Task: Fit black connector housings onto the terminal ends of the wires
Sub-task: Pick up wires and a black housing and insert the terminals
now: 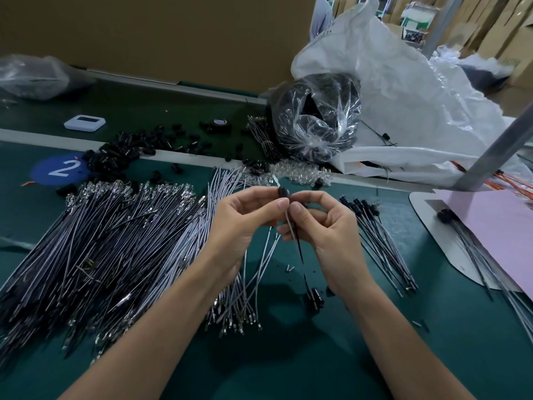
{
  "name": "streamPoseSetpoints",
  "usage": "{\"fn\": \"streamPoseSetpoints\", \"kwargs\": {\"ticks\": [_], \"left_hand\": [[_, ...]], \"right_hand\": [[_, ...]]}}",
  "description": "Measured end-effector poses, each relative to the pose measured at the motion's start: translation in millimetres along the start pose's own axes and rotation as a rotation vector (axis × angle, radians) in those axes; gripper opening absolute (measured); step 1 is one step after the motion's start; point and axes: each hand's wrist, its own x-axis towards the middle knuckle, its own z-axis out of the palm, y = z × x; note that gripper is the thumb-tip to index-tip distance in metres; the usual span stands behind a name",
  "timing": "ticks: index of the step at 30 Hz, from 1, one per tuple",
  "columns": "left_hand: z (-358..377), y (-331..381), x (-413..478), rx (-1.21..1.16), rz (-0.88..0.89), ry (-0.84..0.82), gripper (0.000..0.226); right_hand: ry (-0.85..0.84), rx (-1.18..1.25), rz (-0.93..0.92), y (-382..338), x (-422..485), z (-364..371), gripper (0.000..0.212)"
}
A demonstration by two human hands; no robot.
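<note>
My left hand (245, 217) pinches a small black connector housing (283, 192) between thumb and forefinger above the green table. My right hand (323, 223) pinches a thin wire (294, 235) just below the housing; the wire hangs down between both hands, with another black housing (315, 297) at its lower end. A big fan of loose grey wires (109, 241) with metal terminals lies to the left. A smaller bunch of wires with black housings fitted (377, 235) lies to the right. Loose black housings (121, 157) are heaped at the back left.
A clear bag of black parts (315, 122) and a large white sack (403, 105) stand at the back right. Clear small parts (297, 171) lie along the grey strip. A white device (84, 122) sits back left. A pink sheet (496, 226) and a slanted metal post (496, 151) are at the right.
</note>
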Motion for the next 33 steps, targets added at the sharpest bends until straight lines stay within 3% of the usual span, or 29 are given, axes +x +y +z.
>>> {"fn": "streamPoseSetpoints", "kwargs": {"ticks": [3, 8, 20, 24, 33], "left_hand": [[-2, 1, 1, -0.047, 0.022, 0.025, 0.019], [-1, 3, -1, -0.006, 0.044, 0.048, 0.026], [8, -1, -4, 0.029, 0.032, -0.001, 0.019], [4, 3, -3, -0.029, 0.062, 0.070, 0.021], [4, 2, -1, 0.100, 0.115, 0.199, 0.010]], "right_hand": [[-0.012, -0.104, -0.006, 1, -1, -1, 0.026], [-0.047, -0.260, -0.033, 6, 0, -2, 0.004], [0.028, -0.252, -0.142, 6, 0, 1, 0.012], [0.019, -0.267, -0.150, 7, -1, 2, 0.005], [0.097, -0.410, -0.241, 12, -2, 2, 0.017]]}}
